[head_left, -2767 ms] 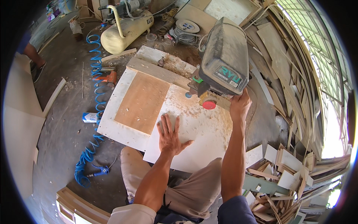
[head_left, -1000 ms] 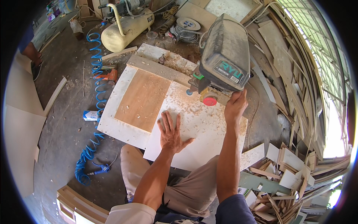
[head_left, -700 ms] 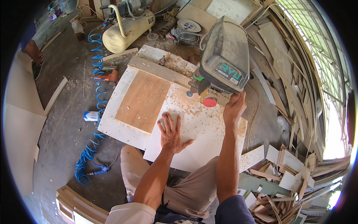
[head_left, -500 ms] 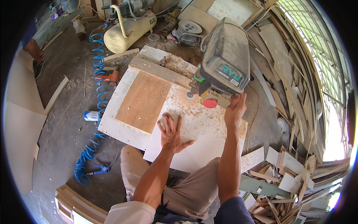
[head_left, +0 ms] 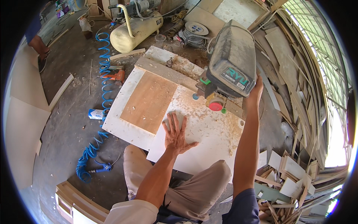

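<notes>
Left hand [head_left: 176, 134] flat, fingers [head_left: 172, 120] spread, pinning the white board [head_left: 209, 134] over the knees. Beyond the fingertips sits the drill press head [head_left: 231, 63]; right hand [head_left: 255, 91] reaches its far side, grip hidden. Best keep that palm pressing firm, clear of the bit.

Drill press head [head_left: 232, 61] overhangs the white panel [head_left: 201, 138]; left hand [head_left: 176, 130] occupies its near-left part. Sawdust-strewn surface to the right lies open.

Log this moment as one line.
left hand flat on white board | right hand at drill press side | sawdust on board
</notes>
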Available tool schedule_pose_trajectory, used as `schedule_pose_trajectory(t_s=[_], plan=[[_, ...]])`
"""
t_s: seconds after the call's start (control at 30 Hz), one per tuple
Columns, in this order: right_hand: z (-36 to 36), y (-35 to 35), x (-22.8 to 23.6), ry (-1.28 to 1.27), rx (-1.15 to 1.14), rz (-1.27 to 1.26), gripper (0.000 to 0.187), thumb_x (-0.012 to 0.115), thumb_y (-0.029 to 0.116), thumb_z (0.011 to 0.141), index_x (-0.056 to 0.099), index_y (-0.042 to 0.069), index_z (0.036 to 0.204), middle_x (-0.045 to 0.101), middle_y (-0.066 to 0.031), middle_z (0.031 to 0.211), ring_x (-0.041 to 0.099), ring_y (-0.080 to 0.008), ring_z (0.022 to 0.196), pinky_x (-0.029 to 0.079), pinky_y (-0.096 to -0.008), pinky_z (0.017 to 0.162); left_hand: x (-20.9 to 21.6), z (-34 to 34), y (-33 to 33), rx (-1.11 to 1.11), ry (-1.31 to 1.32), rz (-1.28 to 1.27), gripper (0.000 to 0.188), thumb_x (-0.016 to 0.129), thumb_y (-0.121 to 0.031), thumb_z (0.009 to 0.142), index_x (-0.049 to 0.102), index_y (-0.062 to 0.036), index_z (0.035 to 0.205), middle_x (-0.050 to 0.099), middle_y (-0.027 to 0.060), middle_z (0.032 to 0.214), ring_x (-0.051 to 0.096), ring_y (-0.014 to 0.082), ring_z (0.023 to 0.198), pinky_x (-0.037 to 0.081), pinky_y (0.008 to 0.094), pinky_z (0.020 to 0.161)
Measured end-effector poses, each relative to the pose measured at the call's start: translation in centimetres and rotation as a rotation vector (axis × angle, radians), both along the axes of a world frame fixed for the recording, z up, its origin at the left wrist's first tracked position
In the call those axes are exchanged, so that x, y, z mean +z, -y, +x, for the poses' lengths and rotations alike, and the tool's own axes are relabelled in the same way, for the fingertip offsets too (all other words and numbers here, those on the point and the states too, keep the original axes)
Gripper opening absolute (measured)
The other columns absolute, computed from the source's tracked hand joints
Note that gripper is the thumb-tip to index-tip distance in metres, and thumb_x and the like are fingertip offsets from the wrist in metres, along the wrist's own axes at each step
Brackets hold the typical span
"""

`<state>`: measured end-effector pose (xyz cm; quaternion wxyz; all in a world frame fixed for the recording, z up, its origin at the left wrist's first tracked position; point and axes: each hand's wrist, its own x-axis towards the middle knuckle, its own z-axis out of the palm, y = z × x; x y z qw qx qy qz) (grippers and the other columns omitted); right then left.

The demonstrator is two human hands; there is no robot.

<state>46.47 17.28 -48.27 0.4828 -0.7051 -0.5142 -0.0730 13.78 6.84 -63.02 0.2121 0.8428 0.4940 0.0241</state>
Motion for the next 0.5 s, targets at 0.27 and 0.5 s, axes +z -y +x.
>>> schedule_pose_trajectory(t_s=[0.27,0.5], plan=[[3.7,-5.4,-0.2,-0.789,0.141,0.012,0.037,0.048,0.03,0.105,0.064,-0.001,0.115,0.069,-0.0125,0.098,0.06,-0.0205,0.083,0.047,-0.0337,0.075,-0.1,-0.1,-0.1,0.006,0.0,0.012,0.133,0.052,-0.095,0.069,0.009,-0.0133,0.165,-0.011,0.0345,0.165,-0.011,0.0525,0.153,0.002,0.0737,0.116],[-0.8,-1.0,2.4,-0.409,0.06,0.0,0.033,0.05,0.022,0.102,0.07,-0.004,0.097,0.065,-0.0134,0.076,0.056,-0.0177,0.07,0.046,-0.0359,0.068,-0.4,-0.1,0.0,0.02,0.016,0.04,0.131,0.052,-0.095,0.07,0.01,-0.015,0.165,-0.011,0.034,0.165,-0.011,0.052,0.153,0.002,0.0741,0.116]])
